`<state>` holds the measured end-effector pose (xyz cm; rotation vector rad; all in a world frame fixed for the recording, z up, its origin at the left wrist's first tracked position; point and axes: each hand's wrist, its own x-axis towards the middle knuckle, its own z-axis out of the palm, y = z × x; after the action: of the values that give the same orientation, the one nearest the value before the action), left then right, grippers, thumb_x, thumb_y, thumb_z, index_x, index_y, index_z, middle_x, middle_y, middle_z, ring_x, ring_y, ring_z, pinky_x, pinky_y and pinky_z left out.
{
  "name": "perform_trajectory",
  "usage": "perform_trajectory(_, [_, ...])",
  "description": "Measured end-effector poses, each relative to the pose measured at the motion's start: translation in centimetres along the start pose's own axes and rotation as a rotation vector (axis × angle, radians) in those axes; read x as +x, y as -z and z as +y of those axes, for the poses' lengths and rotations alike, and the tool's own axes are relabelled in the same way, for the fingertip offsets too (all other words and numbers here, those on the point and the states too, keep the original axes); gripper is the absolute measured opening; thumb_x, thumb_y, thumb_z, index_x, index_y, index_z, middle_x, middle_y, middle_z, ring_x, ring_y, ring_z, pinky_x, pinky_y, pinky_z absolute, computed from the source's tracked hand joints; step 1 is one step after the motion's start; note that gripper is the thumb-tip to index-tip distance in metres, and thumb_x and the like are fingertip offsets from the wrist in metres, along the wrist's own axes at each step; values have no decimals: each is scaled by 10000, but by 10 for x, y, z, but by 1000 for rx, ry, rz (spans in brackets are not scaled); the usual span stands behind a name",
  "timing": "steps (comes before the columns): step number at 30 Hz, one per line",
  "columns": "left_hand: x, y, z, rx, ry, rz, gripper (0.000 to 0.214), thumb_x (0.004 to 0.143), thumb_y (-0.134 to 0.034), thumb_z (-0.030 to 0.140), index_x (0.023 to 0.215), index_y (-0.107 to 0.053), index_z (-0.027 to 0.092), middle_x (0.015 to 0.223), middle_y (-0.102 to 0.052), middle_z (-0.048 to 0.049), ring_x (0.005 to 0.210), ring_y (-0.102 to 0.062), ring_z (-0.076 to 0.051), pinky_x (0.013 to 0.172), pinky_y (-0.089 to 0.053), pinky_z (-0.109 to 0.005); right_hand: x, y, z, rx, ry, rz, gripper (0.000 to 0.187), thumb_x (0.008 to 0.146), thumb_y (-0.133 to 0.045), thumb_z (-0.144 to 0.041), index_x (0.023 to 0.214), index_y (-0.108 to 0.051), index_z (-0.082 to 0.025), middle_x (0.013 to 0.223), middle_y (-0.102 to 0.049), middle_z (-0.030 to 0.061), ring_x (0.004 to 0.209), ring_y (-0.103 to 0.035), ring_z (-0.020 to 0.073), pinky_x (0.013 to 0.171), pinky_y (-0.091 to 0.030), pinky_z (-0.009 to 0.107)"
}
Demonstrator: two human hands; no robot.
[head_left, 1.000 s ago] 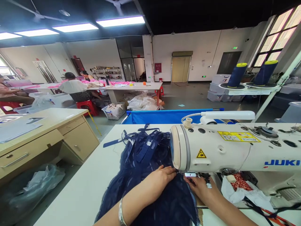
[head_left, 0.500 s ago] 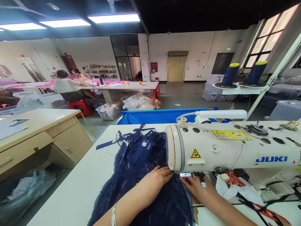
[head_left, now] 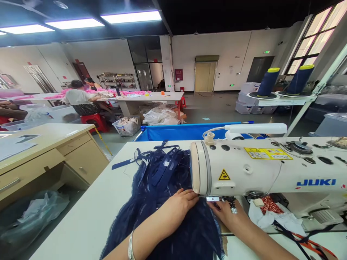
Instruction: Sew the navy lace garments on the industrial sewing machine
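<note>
A heap of dark blue fabric (head_left: 162, 187) with straps lies on the white sewing table (head_left: 89, 216), running under the head of a white JUKI sewing machine (head_left: 257, 169). My left hand (head_left: 180, 204) lies flat on the fabric just left of the needle area, fingers stretched out and pressing down. On the other side of the presser foot (head_left: 214, 199), my right hand (head_left: 226, 213) rests on the cloth with fingers extended toward the foot. Neither hand grips anything that I can see.
Two blue thread cones (head_left: 284, 81) stand on a rack behind the machine. A blue bin (head_left: 184, 131) sits beyond the table. A wooden desk (head_left: 48, 151) is at left, a plastic bag (head_left: 32, 216) below it. People sit at a far table (head_left: 151, 96).
Both hands stay on the fabric by the presser foot; they have crept slightly. The view has shifted a little as my head moved.
</note>
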<state>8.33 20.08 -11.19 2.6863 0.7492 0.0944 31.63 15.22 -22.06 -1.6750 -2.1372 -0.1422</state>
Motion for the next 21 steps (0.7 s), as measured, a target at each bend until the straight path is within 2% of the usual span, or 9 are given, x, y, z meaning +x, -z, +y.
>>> perform_trajectory(4, [0, -8, -2, 48, -5, 44, 458, 1001, -412, 55, 1410, -556, 200, 1385, -622, -81, 1341, -527, -235, 1176, -378, -443, -2, -8, 2, -110, 37, 42, 236, 1008, -513, -233, 993, -743, -279, 847, -730, 36, 831, -693, 251, 762, -539, 343])
perform_trajectory(9, [2, -19, -7, 121, -8, 82, 440, 1013, -403, 79, 1407, -553, 202, 1366, -629, -89, 1321, -539, -244, 1154, -400, -453, 0, -5, 3, -72, 72, 26, 257, 1005, -497, -196, 967, -735, -286, 849, -733, 13, 813, -701, 216, 812, -530, 332])
perform_trajectory(14, [4, -18, -3, 205, 23, 66, 381, 1021, -421, 109, 1352, -595, 184, 1264, -676, -103, 1228, -601, -258, 1095, -449, -444, 3, -2, 4, -45, 59, -25, 264, 1023, -472, -211, 961, -717, -286, 907, -739, -4, 832, -705, 221, 799, -532, 346])
perform_trajectory(21, [6, -19, -2, 268, 19, 67, 367, 1013, -444, 122, 1341, -601, 173, 1193, -695, -104, 1154, -633, -251, 1053, -468, -406, 4, 0, 3, -63, 52, -19, 241, 1021, -488, -222, 963, -714, -280, 900, -741, 5, 817, -704, 223, 786, -549, 355])
